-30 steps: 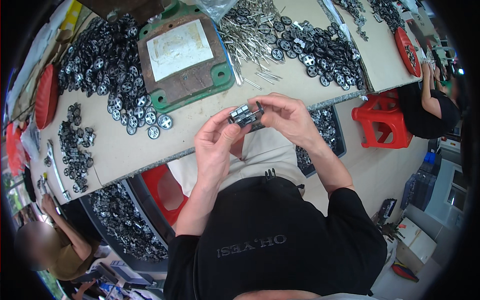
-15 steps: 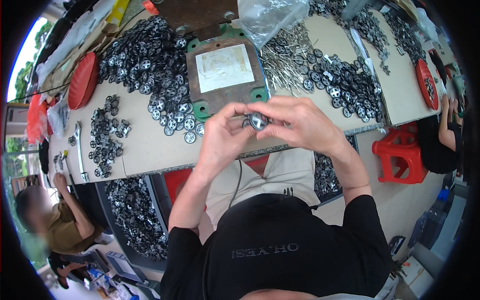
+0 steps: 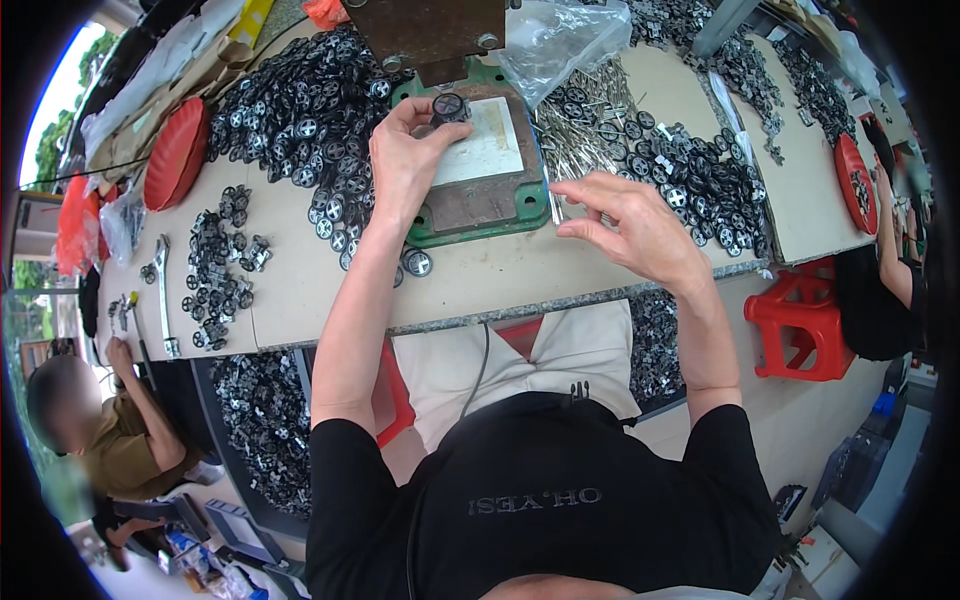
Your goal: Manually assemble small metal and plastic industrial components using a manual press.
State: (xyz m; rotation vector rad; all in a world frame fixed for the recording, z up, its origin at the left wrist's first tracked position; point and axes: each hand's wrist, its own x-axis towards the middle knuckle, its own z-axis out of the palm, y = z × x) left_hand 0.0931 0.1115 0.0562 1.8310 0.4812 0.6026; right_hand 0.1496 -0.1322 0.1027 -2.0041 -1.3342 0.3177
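Over the white pad's (image 3: 497, 150) edge, my left hand (image 3: 406, 158) pinching one wheeled part (image 3: 449, 107); beside metal rods (image 3: 572, 142), my right hand (image 3: 642, 226), thumb and fingers parted. Farther out, I list: wheel heap (image 3: 285, 112), wrench (image 3: 163, 292), tabletop (image 3: 480, 288).

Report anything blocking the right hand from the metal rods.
Nothing visible does: the open right hand is at the near edge of the metal rods. The heaped black wheels lie to the rods' right.

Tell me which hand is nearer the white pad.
Left. The left hand, holding a black wheel, is at the left edge of the white pad; the right hand is beyond the pad's lower right corner.
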